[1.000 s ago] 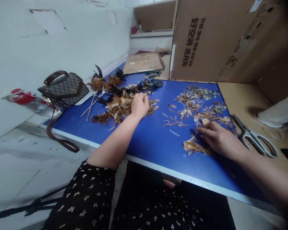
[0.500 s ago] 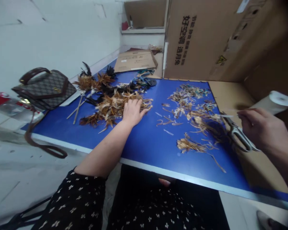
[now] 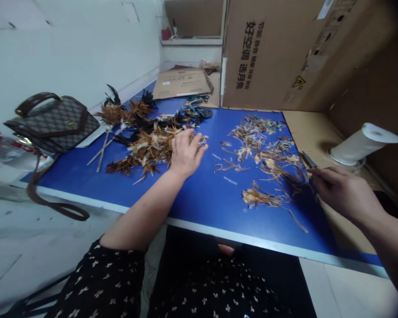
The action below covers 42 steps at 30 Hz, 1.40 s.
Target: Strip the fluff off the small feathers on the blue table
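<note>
My left hand [image 3: 185, 154] rests on the near right side of a heap of brown and tan feathers [image 3: 152, 145], fingers apart and palm down. Over the table's right part, my right hand [image 3: 346, 192] is closed, its thumb and fingertips pinched beside some brown strands. What they hold, if anything, is too small to make out. Behind and under that hand lie metal scissors [image 3: 309, 160]; a blade shows, while the handles are hidden. Left of it spread loose feather scraps [image 3: 272, 161] and a small bundle of stripped feathers [image 3: 260, 196].
A white spool [image 3: 361, 143] stands on cardboard at the right, before a large carton [image 3: 272, 53]. Dark and brown feather bunches [image 3: 119, 112], two sticks [image 3: 102, 150], a patterned handbag [image 3: 56, 121] and a plastic bottle [image 3: 16, 152] are at the left of the blue table [image 3: 199, 198].
My right hand has moved left and down from beside the spool to over the scissors. The white strip at its fingertips no longer shows. My left hand has lifted slightly on the feathers.
</note>
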Each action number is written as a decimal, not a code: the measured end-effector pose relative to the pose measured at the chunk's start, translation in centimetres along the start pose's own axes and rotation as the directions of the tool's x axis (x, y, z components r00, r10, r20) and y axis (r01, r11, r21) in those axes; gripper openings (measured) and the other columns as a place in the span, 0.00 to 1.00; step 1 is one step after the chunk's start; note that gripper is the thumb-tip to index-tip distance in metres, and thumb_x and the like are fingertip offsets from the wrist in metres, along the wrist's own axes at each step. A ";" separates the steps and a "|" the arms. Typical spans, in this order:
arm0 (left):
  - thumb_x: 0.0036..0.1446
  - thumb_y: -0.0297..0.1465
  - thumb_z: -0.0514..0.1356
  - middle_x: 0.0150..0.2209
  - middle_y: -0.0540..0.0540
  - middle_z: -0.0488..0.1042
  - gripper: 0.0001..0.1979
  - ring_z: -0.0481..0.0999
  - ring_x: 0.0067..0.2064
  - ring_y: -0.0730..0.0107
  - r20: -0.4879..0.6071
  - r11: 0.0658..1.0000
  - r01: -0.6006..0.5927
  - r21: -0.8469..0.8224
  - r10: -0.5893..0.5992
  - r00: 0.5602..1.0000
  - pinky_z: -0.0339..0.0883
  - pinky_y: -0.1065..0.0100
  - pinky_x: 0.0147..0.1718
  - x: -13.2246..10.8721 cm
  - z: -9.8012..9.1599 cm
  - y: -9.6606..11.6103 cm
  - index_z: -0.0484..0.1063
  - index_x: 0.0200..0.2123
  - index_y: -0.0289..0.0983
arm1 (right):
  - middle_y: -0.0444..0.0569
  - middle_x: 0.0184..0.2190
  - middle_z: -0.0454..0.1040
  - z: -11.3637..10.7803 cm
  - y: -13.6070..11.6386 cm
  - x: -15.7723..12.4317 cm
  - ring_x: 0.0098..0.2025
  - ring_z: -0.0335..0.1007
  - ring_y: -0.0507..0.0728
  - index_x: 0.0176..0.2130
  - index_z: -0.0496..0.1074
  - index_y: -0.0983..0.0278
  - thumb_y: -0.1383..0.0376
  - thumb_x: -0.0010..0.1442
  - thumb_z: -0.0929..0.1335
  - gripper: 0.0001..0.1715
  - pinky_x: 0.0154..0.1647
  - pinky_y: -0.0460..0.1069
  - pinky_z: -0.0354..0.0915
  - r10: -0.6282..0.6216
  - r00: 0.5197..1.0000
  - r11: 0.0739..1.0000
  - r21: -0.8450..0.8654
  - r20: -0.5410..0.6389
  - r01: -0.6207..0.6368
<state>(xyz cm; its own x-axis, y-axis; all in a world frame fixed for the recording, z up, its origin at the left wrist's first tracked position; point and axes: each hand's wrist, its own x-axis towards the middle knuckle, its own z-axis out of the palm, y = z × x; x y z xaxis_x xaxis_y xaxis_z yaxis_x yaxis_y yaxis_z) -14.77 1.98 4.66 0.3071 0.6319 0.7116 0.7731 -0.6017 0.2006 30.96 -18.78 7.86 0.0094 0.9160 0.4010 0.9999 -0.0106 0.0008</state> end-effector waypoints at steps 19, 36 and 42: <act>0.73 0.29 0.61 0.63 0.35 0.79 0.15 0.74 0.67 0.47 0.099 0.860 -0.416 -0.297 0.461 0.882 0.65 0.43 0.65 -1.3 -1.5 9.6 0.78 0.60 0.38 | 0.50 0.36 0.81 3.2 -11.3 2.2 0.35 0.80 0.59 0.35 0.81 0.58 0.55 0.71 0.68 0.16 0.40 0.54 0.75 -0.230 0.948 0.907 0.401 0.220 0.127; 0.63 0.46 0.75 0.40 0.45 0.86 0.16 0.82 0.42 0.67 0.568 0.000 0.583 -0.812 -0.228 0.791 0.76 0.60 0.52 -2.5 1.1 16.6 0.86 0.39 0.40 | 0.50 0.39 0.82 -0.8 -11.3 1.3 0.40 0.79 0.60 0.39 0.79 0.56 0.50 0.76 0.69 0.17 0.46 0.55 0.75 -0.177 0.982 0.687 0.722 0.061 0.079; 0.66 0.42 0.73 0.40 0.43 0.86 0.14 0.81 0.40 0.70 0.450 0.021 0.511 -0.859 -0.442 0.776 0.74 0.66 0.43 1.3 1.1 12.7 0.81 0.37 0.37 | 0.51 0.38 0.84 -2.8 -3.0 -2.8 0.35 0.82 0.62 0.42 0.84 0.52 0.43 0.72 0.71 0.20 0.36 0.56 0.80 -0.267 0.916 0.854 0.515 0.300 0.080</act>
<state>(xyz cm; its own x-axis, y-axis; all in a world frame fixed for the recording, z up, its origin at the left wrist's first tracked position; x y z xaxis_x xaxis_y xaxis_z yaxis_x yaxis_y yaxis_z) -3.93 -4.30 7.46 0.1463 0.9762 0.1603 -0.3035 -0.1100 0.9465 27.94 -22.43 9.26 -0.2569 0.9621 0.0917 0.8570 0.2707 -0.4386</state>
